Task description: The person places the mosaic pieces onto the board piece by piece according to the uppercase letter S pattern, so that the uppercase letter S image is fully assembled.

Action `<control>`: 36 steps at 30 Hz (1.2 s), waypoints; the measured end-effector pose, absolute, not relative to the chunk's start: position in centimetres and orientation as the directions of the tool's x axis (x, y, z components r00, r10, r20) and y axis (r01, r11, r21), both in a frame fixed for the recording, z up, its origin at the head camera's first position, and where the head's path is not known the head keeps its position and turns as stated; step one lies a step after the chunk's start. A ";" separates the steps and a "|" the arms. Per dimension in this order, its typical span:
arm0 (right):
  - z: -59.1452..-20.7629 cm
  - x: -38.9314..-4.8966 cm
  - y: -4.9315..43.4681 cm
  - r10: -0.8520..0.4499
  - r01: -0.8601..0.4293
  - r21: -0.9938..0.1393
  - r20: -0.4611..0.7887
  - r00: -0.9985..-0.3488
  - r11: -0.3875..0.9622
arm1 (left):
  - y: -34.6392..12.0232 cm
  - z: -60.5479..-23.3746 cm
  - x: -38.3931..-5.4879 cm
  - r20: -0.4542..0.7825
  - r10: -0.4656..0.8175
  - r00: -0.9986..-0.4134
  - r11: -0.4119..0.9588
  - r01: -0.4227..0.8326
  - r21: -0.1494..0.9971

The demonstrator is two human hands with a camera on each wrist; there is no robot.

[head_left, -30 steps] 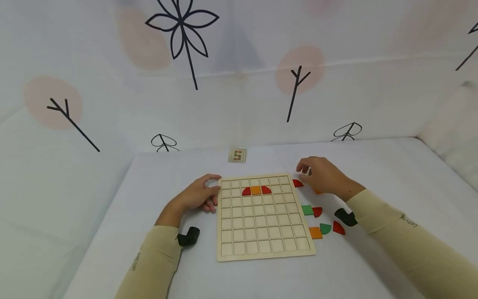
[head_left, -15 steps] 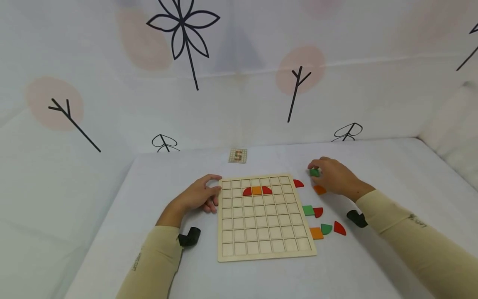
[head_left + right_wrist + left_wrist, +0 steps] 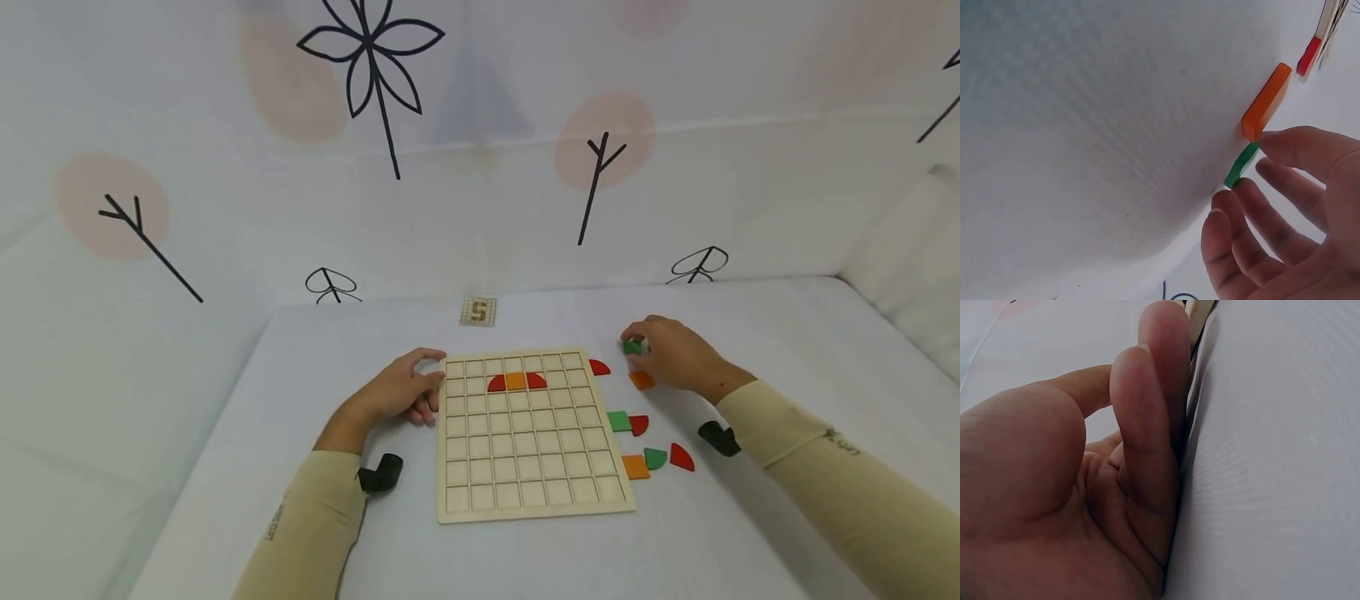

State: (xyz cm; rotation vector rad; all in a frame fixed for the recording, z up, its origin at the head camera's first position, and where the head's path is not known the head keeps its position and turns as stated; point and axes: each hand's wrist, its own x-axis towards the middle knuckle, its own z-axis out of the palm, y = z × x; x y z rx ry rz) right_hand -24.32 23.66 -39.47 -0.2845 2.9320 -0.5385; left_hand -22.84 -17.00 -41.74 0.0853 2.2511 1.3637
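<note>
A wooden grid board (image 3: 536,450) lies on the table, its upper squares holding an orange square tile (image 3: 515,381) between a red quarter-round tile (image 3: 497,383) and another red quarter-round tile (image 3: 536,381). My left hand (image 3: 401,390) touches the board's left edge near the upper corner, fingers loosely bent. Off the board's right side, my right hand (image 3: 675,354) pinches a green tile (image 3: 632,346) at table level, thumb at one end and fingertips at the other. The right wrist view shows this green tile (image 3: 1241,165) beside an orange tile (image 3: 1266,103). Its full shape is hidden by the fingers.
Right of the board lie a red tile (image 3: 599,367), an orange tile (image 3: 642,381), a green square tile (image 3: 618,421), an orange square tile (image 3: 635,467), a green quarter-round tile (image 3: 656,458) and more red ones. A small pattern card (image 3: 477,312) lies behind the board.
My right hand has moved a little to the right, and the green tile has come into view between its fingers. The orange tile beneath is less covered. My left hand stays at the board.
</note>
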 end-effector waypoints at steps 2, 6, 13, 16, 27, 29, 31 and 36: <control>-39.5 -24.4 23.7 -0.209 -0.151 -0.373 -0.119 -0.971 0.915 | -17.0 -41.7 -22.9 -0.389 0.308 -0.868 0.496 -0.203 0.844; -39.4 -24.5 23.8 -0.211 -0.154 -0.381 -0.112 -0.971 0.912 | -17.0 -41.6 -22.9 -0.388 0.307 -0.869 0.500 -0.199 0.843; -39.3 -24.4 24.0 -0.217 -0.161 -0.376 -0.111 -0.970 0.912 | -16.9 -41.9 -23.1 -0.384 0.303 -0.872 0.506 -0.194 0.841; -39.3 -24.5 24.1 -0.221 -0.161 -0.382 -0.121 -0.968 0.910 | -17.0 -42.0 -23.1 -0.390 0.300 -0.871 0.504 -0.202 0.840; -39.0 -24.1 23.4 -0.239 -0.175 -0.405 -0.113 -0.964 0.897 | -17.1 -41.9 -22.9 -0.398 0.298 -0.868 0.497 -0.214 0.841; -38.8 -24.0 22.9 -0.260 -0.200 -0.407 -0.096 -0.961 0.891 | -17.1 -41.8 -22.9 -0.396 0.297 -0.869 0.498 -0.213 0.841; -38.6 -23.9 22.3 -0.280 -0.225 -0.410 -0.080 -0.957 0.884 | -17.1 -41.8 -22.9 -0.394 0.296 -0.870 0.498 -0.211 0.841; -38.2 -23.3 20.8 -0.324 -0.275 -0.425 -0.047 -0.945 0.863 | -17.0 -41.6 -22.9 -0.391 0.299 -0.870 0.497 -0.208 0.843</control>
